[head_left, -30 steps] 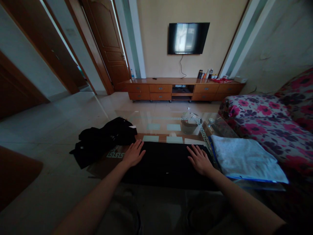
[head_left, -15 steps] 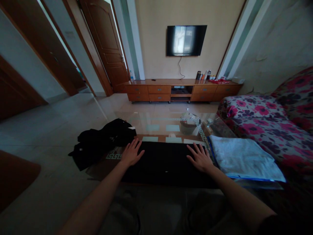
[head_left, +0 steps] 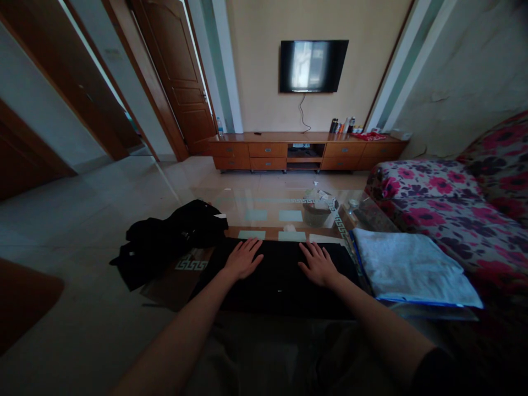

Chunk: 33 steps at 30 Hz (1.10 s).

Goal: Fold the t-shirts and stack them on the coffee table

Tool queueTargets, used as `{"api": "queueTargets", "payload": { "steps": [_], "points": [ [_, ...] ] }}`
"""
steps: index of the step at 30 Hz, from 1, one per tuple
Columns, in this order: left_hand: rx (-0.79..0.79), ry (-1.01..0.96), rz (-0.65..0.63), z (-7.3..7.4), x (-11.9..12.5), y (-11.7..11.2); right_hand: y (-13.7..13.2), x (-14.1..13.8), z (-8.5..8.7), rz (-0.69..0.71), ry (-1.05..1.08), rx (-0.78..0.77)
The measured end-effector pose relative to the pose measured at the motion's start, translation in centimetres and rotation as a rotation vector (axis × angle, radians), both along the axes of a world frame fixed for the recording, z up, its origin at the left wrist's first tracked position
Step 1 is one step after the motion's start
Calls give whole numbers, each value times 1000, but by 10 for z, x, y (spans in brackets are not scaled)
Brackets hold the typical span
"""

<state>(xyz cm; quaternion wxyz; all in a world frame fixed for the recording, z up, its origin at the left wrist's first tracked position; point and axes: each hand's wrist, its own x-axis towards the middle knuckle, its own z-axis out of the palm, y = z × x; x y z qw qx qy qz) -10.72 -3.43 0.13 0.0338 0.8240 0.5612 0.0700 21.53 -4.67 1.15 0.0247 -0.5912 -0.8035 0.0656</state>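
A black garment (head_left: 280, 278) lies spread flat on the near part of a glass coffee table (head_left: 264, 204). My left hand (head_left: 243, 258) rests flat on its left half, fingers stretched out. On the right half, my right hand (head_left: 317, 265) presses down palm first with fingers spread. Both hands sit close to the garment's middle, about a hand's width apart. Neither hand holds anything.
A heap of black clothes (head_left: 165, 239) lies on the table's left corner. A folded white cloth (head_left: 408, 267) sits at the right on a blue-edged bag. A small bowl (head_left: 317, 212) stands further back. A floral sofa (head_left: 454, 203) is at the right; a TV cabinet (head_left: 305, 149) stands against the far wall.
Both hands have slid inward over the black garment, from near its outer edges toward its middle. The view shifted slightly.
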Motion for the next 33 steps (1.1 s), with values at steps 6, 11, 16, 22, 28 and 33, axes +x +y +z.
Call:
{"api": "queueTargets", "payload": {
  "steps": [6, 11, 16, 22, 28, 33],
  "points": [
    [55, -19, -51, 1, 50, 3, 9, -52, 6, -9, 117, 144],
    [-40, 45, -144, -11, 87, 7, 12, -97, 4, 113, 182, 56],
    [-37, 22, -165, -16, 84, 9, 16, -97, -1, 91, 203, -9],
    [17, -47, -95, -10, 65, 5, 10, -54, -5, 90, 134, 50],
    [73, -23, 83, -8, 1, -2, 6, 10, -13, -68, 36, 113],
    [111, 35, 204, -10, -50, -9, 7, 56, -23, -183, -14, 147]
  ]
}}
